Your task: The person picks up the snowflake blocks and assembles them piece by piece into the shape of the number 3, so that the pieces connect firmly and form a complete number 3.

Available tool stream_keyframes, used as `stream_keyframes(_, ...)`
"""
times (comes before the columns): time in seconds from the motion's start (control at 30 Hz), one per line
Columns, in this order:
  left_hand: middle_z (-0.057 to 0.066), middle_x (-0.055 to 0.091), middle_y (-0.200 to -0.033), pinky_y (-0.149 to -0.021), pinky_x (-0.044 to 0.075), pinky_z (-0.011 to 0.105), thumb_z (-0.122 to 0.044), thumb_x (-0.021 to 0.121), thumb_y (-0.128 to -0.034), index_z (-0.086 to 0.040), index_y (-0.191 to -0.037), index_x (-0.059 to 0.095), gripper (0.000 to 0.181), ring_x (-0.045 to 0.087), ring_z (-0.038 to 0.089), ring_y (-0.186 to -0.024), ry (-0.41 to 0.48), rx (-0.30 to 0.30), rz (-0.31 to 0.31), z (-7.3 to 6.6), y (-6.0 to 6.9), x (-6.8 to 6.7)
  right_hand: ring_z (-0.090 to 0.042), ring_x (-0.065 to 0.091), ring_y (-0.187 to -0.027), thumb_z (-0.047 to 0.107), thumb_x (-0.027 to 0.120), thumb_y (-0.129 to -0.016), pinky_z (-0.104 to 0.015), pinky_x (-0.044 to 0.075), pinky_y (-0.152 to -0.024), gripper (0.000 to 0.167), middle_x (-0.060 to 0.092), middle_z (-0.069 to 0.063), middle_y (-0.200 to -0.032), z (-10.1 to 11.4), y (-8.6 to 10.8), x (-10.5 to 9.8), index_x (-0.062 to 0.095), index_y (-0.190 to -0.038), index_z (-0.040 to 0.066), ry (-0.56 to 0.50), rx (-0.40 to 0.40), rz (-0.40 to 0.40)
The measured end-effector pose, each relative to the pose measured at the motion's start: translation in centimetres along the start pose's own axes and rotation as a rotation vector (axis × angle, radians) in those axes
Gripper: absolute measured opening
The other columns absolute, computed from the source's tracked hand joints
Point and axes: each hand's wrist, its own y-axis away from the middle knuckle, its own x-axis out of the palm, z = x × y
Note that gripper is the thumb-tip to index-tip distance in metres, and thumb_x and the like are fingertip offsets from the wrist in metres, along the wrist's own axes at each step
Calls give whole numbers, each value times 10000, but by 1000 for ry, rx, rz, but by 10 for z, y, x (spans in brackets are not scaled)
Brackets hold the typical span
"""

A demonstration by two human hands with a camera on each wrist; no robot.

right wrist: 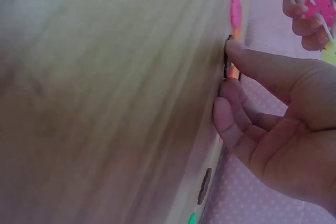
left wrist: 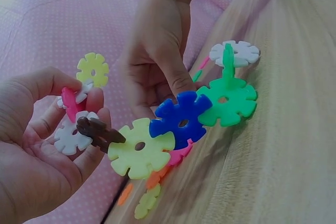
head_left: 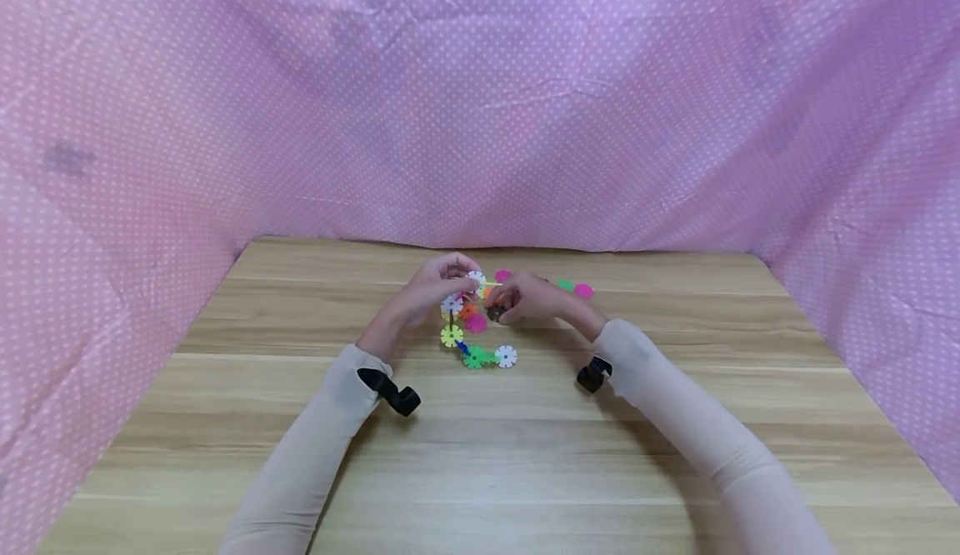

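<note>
My left hand (head_left: 433, 290) holds a chain of interlocked plastic snowflake discs between thumb and fingers. In the left wrist view the chain runs from a yellow disc (left wrist: 84, 67) through white, pink and brown ones. Past these come a pale yellow disc (left wrist: 122, 153), a blue disc (left wrist: 167, 127), a green disc (left wrist: 239, 100) and a white disc (left wrist: 249, 53). Down at the table, my right hand (head_left: 538, 298) pinches a dark brown disc (right wrist: 228, 59) by its edges, thumb on one side and a fingertip on the other.
Loose discs lie around the hands on the wooden table (head_left: 495, 455): an orange disc (head_left: 468, 312), a pink disc (head_left: 476, 323), and, to the right, a green disc (head_left: 565, 285) beside another pink disc (head_left: 583, 291). A dotted pink cloth (head_left: 480, 122) surrounds the table.
</note>
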Motion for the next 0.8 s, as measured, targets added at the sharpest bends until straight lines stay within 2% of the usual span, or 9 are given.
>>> stream_keyframes(0.13, 10, 675, -982, -841, 588, 259, -54, 618, -985, -45, -1149, 606, 165, 687, 170, -890, 9, -16, -11, 1, 0, 1, -124, 547, -747, 14, 788, -856, -218, 475, -681, 201, 646, -97, -842, 2, 3, 1, 700, -1032, -25, -17, 23, 16)
stream_keyframes(0.3, 13, 676, -983, -844, 594, 277, -66, 618, -984, -38, -1168, 601, 187, 687, 151, -877, 20, -31, -26, 2, 0, 0, -137, 566, -807, 8, 789, -847, -231, 492, -734, 171, 637, -59, -879, 4, 11, 0, 663, -963, 15, -75, 106, -37)
stream_keyframes(0.47, 2, 677, -958, -866, 600, 323, -71, 622, -980, -24, -1174, 604, 201, 683, 143, -864, 22, -31, -37, 4, 0, 0, -153, 598, -838, 37, 753, -882, -252, 509, -752, 132, 686, -62, -914, 7, 21, -4, 709, -1006, 27, -185, 161, -138)
stream_keyframes(0.63, -7, 683, -925, -859, 608, 344, -65, 623, -978, -10, -1177, 603, 207, 682, 139, -847, 31, -35, -54, 5, -1, 2, -142, 592, -796, 65, 734, -918, -267, 506, -673, 211, 729, -58, -982, 12, 27, -11, 714, -1119, 7, -402, 174, -281)
stream_keyframes(0.73, -10, 676, -946, -863, 607, 343, -66, 623, -979, -3, -1195, 596, 226, 684, 136, -854, 33, -39, -66, 6, -2, 2, -157, 599, -743, 55, 729, -922, -267, 505, -626, 220, 724, -37, -927, 13, 28, -12, 703, -1128, -15, -520, 184, -366)
stream_keyframes(0.8, -10, 668, -969, -855, 605, 320, -66, 621, -980, 2, -1212, 590, 244, 686, 134, -856, 32, -43, -72, 7, -2, 2, -173, 623, -733, 47, 722, -926, -281, 532, -637, 226, 711, -18, -876, 13, 28, -10, 688, -1134, -33, -572, 188, -405)
